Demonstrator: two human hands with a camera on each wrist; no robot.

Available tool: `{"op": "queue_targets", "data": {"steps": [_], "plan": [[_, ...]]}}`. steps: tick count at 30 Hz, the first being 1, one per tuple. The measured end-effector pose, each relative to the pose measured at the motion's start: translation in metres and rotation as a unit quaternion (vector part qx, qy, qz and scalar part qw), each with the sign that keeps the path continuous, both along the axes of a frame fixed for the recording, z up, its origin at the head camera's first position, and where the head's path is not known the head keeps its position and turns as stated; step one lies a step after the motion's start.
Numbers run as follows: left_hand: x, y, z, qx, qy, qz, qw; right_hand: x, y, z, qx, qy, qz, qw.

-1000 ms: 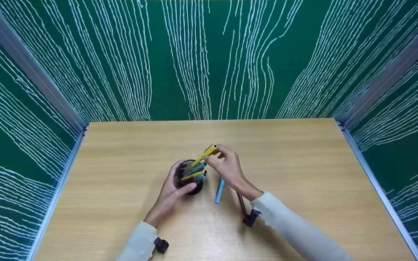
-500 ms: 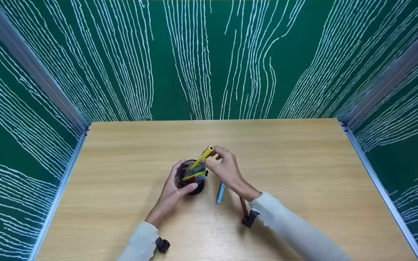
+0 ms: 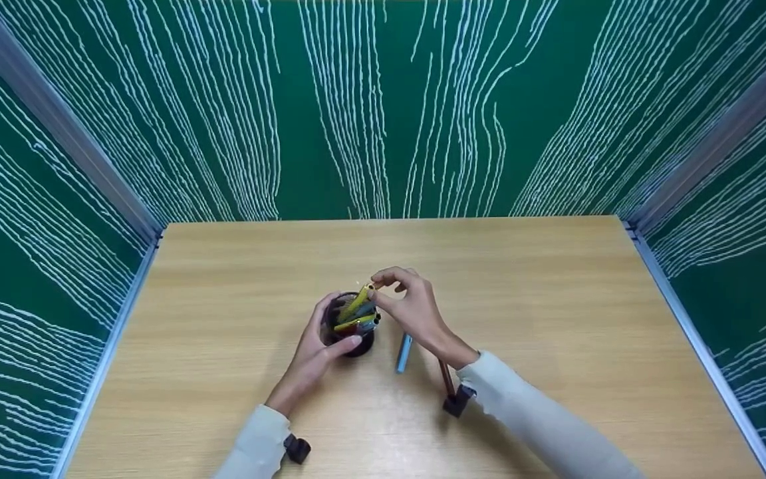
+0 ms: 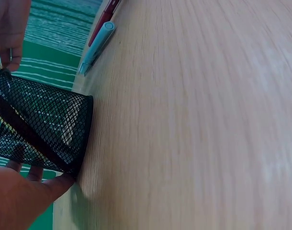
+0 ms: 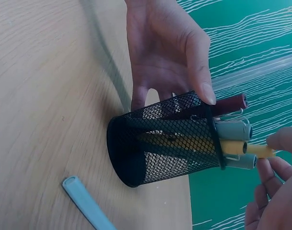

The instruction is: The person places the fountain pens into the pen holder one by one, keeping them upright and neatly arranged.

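Observation:
A black mesh cup (image 5: 174,143) holds several pens, among them a dark red pen (image 5: 231,104), light blue ones and two yellow ones. My left hand (image 3: 313,349) grips the cup from its left side, thumb near the rim and fingers along the mesh. At the cup's mouth my right hand (image 3: 416,309) has thumb and fingertips on the end of a yellow pen (image 5: 261,151), most of which is down inside the cup. In the right wrist view the cup looks slightly tilted over the table.
A light blue pen (image 3: 403,353) lies on the wooden table (image 3: 237,266) right of the cup. A dark red pen (image 3: 446,378) lies farther right, partly under the right wrist. Green walls (image 3: 330,106) with white wavy lines stand behind and at both sides.
The yellow pen under my right hand has moved down and left, deeper into the cup. My right fingers have come closer to the rim; my left hand keeps its grip.

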State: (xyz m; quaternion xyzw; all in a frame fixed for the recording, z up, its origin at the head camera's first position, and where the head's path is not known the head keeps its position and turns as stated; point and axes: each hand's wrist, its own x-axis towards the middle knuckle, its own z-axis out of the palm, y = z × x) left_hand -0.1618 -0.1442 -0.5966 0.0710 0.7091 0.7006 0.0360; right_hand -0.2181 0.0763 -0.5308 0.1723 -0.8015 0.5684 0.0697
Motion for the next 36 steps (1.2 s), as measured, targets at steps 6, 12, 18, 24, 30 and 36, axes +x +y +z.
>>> {"op": "queue_targets", "data": {"steps": [6,12,18,24,30,36], "plan": [[0.0,0.001,0.0,0.02,-0.008,-0.006,0.9998,0.0,0.009,0.007,-0.014,0.019,-0.01,0.9997],[0.001,0.001,0.002,0.019,-0.015,-0.008,0.9997,0.003,0.028,0.009,-0.014,0.014,-0.023,0.9995],[0.002,0.002,0.001,0.035,-0.008,-0.014,0.9992,0.009,0.049,0.003,-0.006,-0.014,-0.045,0.9989],[0.002,0.001,0.001,0.032,-0.007,-0.019,0.9993,0.016,0.067,-0.005,0.006,-0.031,-0.064,0.9975],[0.002,0.001,-0.001,0.03,-0.008,-0.018,0.9994,0.02,0.084,-0.017,0.01,-0.03,-0.08,0.9963],[0.002,0.0,-0.002,0.037,-0.015,-0.019,0.999,0.028,0.1,-0.036,0.01,-0.052,-0.096,0.994]]}}
